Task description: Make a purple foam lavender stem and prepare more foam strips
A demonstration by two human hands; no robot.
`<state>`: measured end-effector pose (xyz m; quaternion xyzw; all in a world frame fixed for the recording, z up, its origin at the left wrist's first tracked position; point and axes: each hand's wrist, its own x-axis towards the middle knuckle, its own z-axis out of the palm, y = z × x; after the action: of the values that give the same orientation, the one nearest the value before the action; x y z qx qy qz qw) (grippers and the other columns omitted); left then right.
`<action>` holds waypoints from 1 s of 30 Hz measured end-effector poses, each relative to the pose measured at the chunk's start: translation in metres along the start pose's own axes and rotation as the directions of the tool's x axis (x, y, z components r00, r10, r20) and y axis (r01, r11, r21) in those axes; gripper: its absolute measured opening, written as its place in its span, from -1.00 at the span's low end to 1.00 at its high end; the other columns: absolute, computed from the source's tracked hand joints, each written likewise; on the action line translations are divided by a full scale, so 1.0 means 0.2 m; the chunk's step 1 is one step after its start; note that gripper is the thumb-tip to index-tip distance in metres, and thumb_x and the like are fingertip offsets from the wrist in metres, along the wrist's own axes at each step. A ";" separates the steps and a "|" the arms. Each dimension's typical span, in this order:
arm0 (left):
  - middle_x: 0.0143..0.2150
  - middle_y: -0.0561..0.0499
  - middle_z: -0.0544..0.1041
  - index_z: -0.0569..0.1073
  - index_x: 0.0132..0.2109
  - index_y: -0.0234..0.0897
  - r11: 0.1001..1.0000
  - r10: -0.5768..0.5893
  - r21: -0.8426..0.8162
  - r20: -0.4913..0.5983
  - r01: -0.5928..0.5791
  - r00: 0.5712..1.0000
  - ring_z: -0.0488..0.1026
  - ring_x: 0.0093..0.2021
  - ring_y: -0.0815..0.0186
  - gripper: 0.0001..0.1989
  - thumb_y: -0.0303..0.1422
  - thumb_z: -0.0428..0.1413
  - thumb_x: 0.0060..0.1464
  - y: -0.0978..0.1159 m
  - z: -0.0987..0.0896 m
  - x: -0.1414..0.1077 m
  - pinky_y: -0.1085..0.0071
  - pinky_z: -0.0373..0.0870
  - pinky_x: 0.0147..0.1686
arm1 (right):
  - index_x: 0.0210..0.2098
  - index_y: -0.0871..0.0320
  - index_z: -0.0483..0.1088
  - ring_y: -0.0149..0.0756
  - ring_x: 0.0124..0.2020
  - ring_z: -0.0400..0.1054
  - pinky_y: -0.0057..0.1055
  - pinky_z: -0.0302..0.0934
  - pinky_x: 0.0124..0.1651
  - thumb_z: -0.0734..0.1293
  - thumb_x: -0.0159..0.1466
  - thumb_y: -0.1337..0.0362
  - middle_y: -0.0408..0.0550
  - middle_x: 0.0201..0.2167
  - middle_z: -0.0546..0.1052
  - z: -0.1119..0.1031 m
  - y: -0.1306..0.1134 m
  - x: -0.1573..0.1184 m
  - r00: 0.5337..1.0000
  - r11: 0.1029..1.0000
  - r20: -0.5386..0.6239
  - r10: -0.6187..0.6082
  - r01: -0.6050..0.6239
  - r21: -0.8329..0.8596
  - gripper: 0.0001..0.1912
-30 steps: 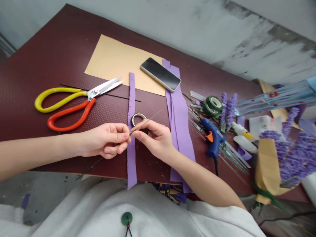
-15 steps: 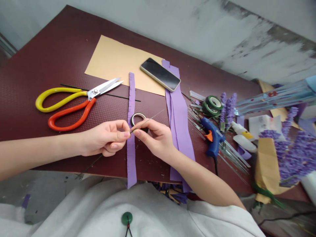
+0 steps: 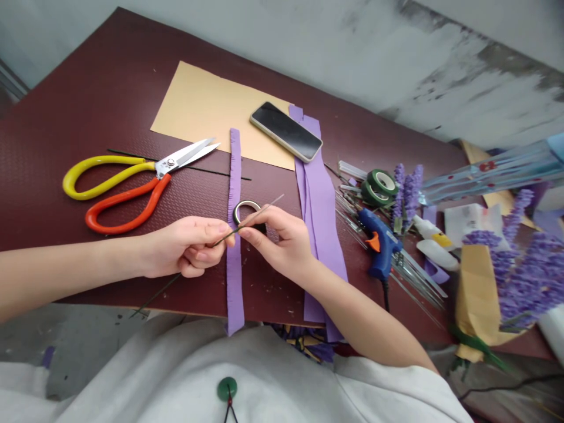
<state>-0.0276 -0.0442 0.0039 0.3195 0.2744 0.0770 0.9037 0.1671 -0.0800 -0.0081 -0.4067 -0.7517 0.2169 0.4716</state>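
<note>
Hands (image 3: 191, 247) farther apart, more stem (image 3: 228, 235) showing, perhaps tape-wrapped

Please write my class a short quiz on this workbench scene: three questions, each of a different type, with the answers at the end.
1. True or false: the phone overlaps both the tan paper and the wide purple paper.

2. Multiple choice: what are the left hand and right hand both pinching?
A) the glue gun
B) a thin stem
C) the green tape

3. Fill in the blank: the scissors have one yellow handle and one ______ handle.

Key: 1. True. 2. B. 3. Orange-red.
</note>
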 end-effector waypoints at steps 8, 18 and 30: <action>-0.68 0.22 0.17 0.25 -0.36 -0.24 0.999 0.039 -0.033 -0.001 -0.039 0.999 -0.12 -0.71 0.58 -0.82 -0.33 0.10 0.13 -0.01 0.00 0.01 0.75 -0.05 -0.79 | -0.36 0.14 0.37 -0.40 -0.44 0.37 -0.43 0.30 -0.33 0.36 0.19 0.36 -0.10 -0.49 0.50 -0.03 0.04 0.00 0.985 0.959 -0.019 -0.169 0.160 -0.234 -0.94; -0.67 0.20 0.13 0.35 -0.37 -0.32 0.999 0.030 0.015 -0.040 -0.030 0.999 -0.12 -0.69 0.58 -0.80 -0.30 0.04 0.18 0.00 0.01 0.01 0.73 -0.07 -0.77 | -0.43 0.12 0.38 -0.41 -0.48 0.36 -0.43 0.28 -0.37 0.41 0.15 0.33 -0.13 -0.54 0.51 -0.02 0.05 0.00 0.983 0.965 -0.115 -0.141 0.111 -0.239 -0.90; -0.68 0.18 0.26 0.26 -0.37 -0.27 0.999 0.043 0.012 -0.057 -0.043 0.997 -0.17 -0.75 0.62 -0.84 -0.36 0.03 0.18 0.01 0.01 0.01 0.75 -0.08 -0.81 | -0.43 0.13 0.38 -0.40 -0.46 0.36 -0.41 0.28 -0.33 0.39 0.17 0.32 -0.13 -0.53 0.50 -0.01 0.05 -0.01 0.991 0.968 -0.096 -0.094 0.068 -0.241 -0.91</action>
<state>-0.0253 -0.0434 0.0049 0.3279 0.2939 0.1041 0.8918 0.1728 -0.0755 -0.0147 -0.4403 -0.7619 0.0839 0.4676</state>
